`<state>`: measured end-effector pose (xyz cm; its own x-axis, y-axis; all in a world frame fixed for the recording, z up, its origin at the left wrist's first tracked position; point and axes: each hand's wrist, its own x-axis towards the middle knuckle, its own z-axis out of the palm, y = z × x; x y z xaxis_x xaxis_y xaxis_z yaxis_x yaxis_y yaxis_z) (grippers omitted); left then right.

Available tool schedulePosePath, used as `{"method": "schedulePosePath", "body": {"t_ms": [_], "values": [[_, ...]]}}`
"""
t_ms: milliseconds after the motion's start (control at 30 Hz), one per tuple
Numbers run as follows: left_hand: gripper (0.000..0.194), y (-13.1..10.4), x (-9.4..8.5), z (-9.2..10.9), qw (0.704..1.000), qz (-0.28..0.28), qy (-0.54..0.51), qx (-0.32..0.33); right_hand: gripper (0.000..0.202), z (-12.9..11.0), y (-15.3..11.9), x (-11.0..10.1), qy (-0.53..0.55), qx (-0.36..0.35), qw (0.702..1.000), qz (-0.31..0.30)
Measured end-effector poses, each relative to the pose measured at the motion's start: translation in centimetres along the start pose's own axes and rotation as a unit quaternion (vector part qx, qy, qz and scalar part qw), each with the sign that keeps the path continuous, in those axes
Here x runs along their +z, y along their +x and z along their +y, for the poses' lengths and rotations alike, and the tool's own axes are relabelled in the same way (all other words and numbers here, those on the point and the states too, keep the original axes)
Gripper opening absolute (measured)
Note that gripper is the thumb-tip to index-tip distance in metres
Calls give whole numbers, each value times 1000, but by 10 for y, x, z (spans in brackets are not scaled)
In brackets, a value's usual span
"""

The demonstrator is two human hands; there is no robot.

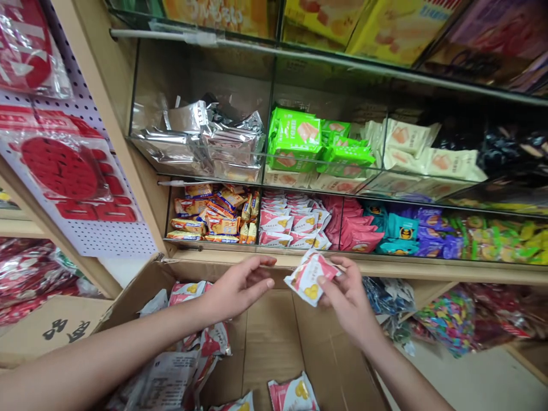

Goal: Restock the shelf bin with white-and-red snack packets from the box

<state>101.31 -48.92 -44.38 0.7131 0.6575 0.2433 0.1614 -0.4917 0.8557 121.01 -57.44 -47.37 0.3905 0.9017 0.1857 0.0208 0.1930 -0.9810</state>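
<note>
right hand [351,302] grasps a wrapped packet [311,277], left hand [240,288] released over the carton [272,342].

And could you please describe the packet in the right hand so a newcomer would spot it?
Find the open cardboard box by the shelves. Above it, the right hand holds a pink and white packet. It alone is held up; similar packets lie in the box.

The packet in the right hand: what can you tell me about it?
The packet is white, pink and plastic-looking, with small print, a yellow picture and crimped edges. It looks sealed. The right hand grips one side, holding it tilted over the cardboard box; the left hand doesn't touch it.
</note>
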Motion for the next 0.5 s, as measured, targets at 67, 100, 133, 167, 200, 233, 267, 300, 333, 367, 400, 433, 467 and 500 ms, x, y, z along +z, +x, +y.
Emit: {"method": "schedulePosePath", "body": {"t_ms": [67, 100, 133, 167, 200, 233, 267, 300, 333, 367, 400, 433, 467, 500], "values": [[30, 16, -10, 11, 982, 1, 153, 111, 49, 1, 1, -15, 17, 12, 999, 28], [30, 28, -14, 17, 962, -7, 220, 163, 52, 1, 1, -22, 28, 17, 999, 34], [31, 40, -15, 21, 938, -19, 277, 207, 54, 2, 0, -27, 34, 19, 998, 41], [34, 55, -15, 25, 914, -35, 328, 236, 56, 2, -2, -30, 38, 21, 998, 44], [36, 70, -13, 28, 891, -43, 372, 256, 57, 2, -4, -32, 40, 25, 998, 46], [39, 86, -9, 30, 870, -51, 411, 268, 58, 2, -7, -33, 43, 31, 998, 46], [42, 102, -3, 31, 851, -59, 447, 271, 59, 2, -10, -33, 45, 37, 997, 45], [45, 117, 4, 31, 835, -63, 477, 268, 60, 2, -13, -33, 47, 41, 997, 44], [46, 132, 11, 30, 822, -64, 503, 259, 61, 3, -16, -33, 49, 46, 997, 42], [47, 145, 18, 30, 812, -65, 524, 250, 61, 3, -20, -33, 51, 51, 997, 38], [47, 157, 25, 29, 803, -64, 542, 240, 60, 4, -23, -34, 53, 57, 996, 33], [47, 167, 31, 28, 794, -64, 559, 230, 60, 5, -26, -35, 54, 63, 996, 26], [46, 175, 35, 28, 786, -66, 573, 221, 60, 7, -28, -36, 57, 69, 996, 21], [44, 182, 37, 27, 778, -70, 586, 214, 60, 8, -31, -38, 62, 72, 995, 17]]}}
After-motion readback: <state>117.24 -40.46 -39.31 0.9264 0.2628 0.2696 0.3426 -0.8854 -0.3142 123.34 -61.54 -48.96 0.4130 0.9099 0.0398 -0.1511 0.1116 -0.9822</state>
